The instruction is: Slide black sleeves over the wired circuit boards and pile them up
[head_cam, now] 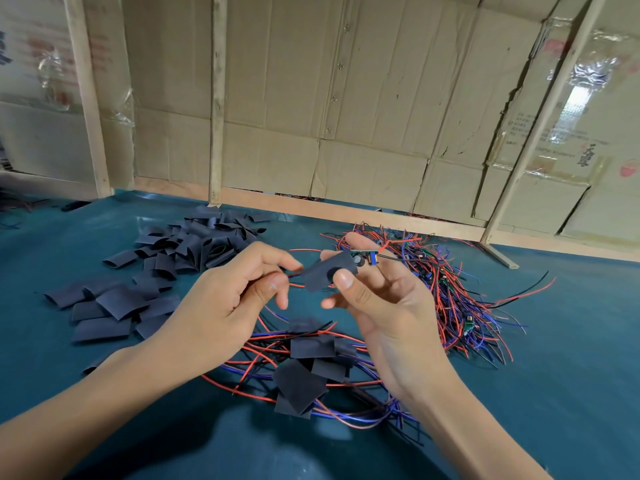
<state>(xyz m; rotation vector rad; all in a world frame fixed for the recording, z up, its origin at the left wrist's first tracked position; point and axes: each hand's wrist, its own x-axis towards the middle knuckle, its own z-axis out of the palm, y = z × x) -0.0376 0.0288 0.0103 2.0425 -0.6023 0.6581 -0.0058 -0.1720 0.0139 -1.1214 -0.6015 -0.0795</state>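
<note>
My right hand [377, 299] pinches a black sleeve [322, 273] between thumb and fingers above the table. A green circuit board [363, 255] sticks out of the sleeve's far end, part of it hidden inside. My left hand [225, 306] pinches the red wires [294, 276] that come out of the sleeve's near end. Below my hands lies a pile of sleeved boards [304, 379] with red and blue wires. Loose empty sleeves [180, 254] are heaped at the left. A tangle of bare wired boards [450, 289] lies at the right.
The teal table [571, 393] runs to a wooden rail at the back. Behind it stands a wall of cardboard [346, 98] held by wooden posts [216, 98]. More sleeves and wires lie at the far left edge.
</note>
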